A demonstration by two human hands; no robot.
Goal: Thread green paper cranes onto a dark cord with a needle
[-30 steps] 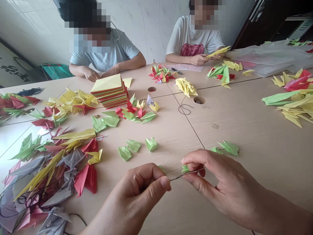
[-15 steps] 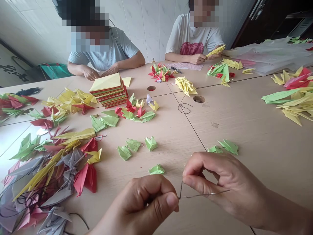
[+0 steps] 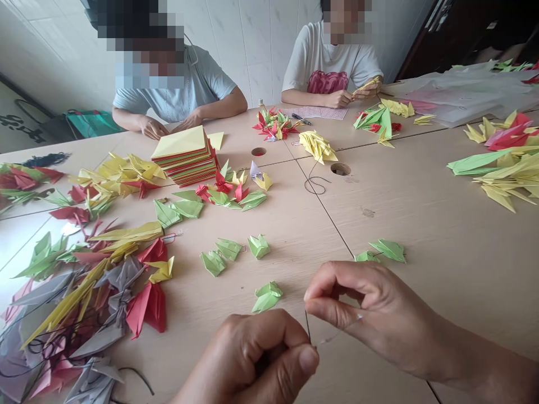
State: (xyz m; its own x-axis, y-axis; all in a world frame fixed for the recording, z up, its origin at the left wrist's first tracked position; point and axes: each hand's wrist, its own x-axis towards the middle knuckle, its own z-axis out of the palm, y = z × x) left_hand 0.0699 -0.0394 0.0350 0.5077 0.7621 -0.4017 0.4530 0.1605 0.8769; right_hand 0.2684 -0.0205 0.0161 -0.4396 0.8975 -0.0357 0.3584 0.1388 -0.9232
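Observation:
A dark thread (image 3: 307, 326) runs short and taut between my two hands. Its lower end is pinched between thumb and forefinger of my left hand (image 3: 261, 362), at the bottom middle. Above and to the right, my right hand (image 3: 374, 317) grips the upper end with its fingertips. A faint, blurred thin strand shows just below the right fingers; I cannot tell what it is. Just beyond my left hand lies a folded green paper crane (image 3: 267, 295). Another green folded piece (image 3: 258, 247) sits farther off, and a green pair (image 3: 387, 250) lies behind my right hand.
Red, yellow, grey and pink cranes with tangled black cord form a heap (image 3: 96, 292) at left. A stack of coloured paper (image 3: 185, 157) stands farther back. Two people sit across the table, one holding yellow folded paper. Round holes (image 3: 340, 169) pierce the tabletop.
My right hand has shifted left and my left hand slightly right, both still on the thread. The thin strand along my right palm has dropped from clear sight. The view has moved a little.

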